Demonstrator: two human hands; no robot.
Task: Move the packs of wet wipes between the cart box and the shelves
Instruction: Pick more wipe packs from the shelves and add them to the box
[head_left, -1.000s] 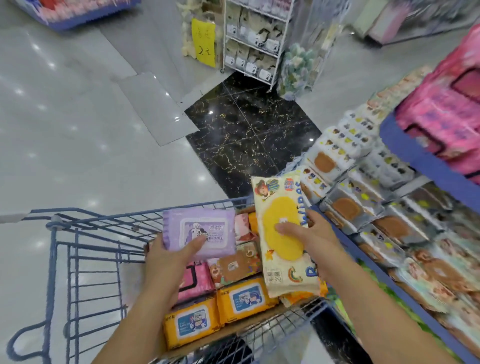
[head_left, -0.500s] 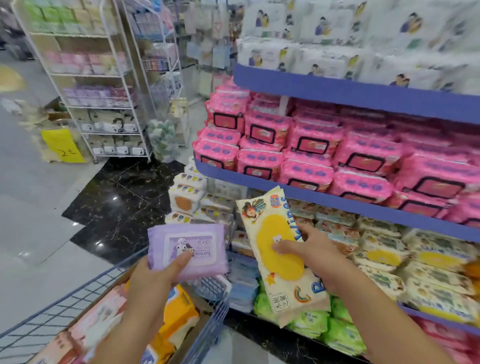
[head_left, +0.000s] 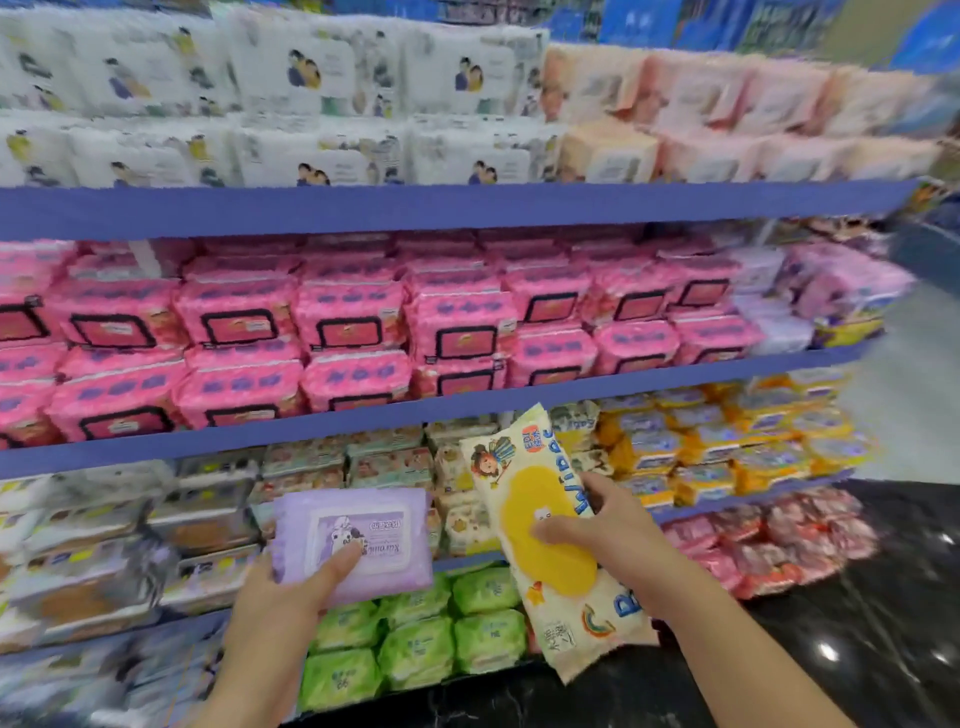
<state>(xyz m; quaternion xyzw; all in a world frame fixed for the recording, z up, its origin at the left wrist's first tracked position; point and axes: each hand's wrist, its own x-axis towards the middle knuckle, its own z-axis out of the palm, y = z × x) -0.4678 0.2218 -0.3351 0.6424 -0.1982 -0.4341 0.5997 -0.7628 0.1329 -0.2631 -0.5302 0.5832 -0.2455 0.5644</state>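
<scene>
1. Both packs are now hanging in front of the shelves. A second ago they were being held over the cart box, which is no longer showing, and the two grips are looking unchanged.
2. Serving as landmark is the blue shelf lip (head_left: 467, 410) running under the pink packs (head_left: 353, 332). The left hand (head_left: 291, 608) is holding the purple pack (head_left: 353, 540) below that lip and left of its middle. Its thumb is lying across the label and the other fingers are hiding behind the pack. The pack's long axis is lying roughly parallel to the lip.
3. The right hand (head_left: 618, 535) is gripping the cream pack (head_left: 556, 597), its fingers (head_left: 545, 530) curling over the yellow lid and round the right edge. The pack's top corner is reaching up to just under the lip. Its long axis is running steeply, leaning left at the top, almost square to the lip.
4. Neither hand is free, as each is closing round its own pack.
5. Similar cream shelf packs (head_left: 462, 514), blurred, are sitting directly below the lip, just behind the held cream pack. The right hand is therefore probably the nearer to a matching slot, and it would need to turn its pack level first.
6. Lilac-looking packs (head_left: 831, 296) are sitting above the lip at its far right end, well apart from the left hand and beyond the right arm. The purple pack is likely facing the longer, crossing reach.
7. Green packs (head_left: 415, 644) are filling the row further below the lip, under both hands.
</scene>
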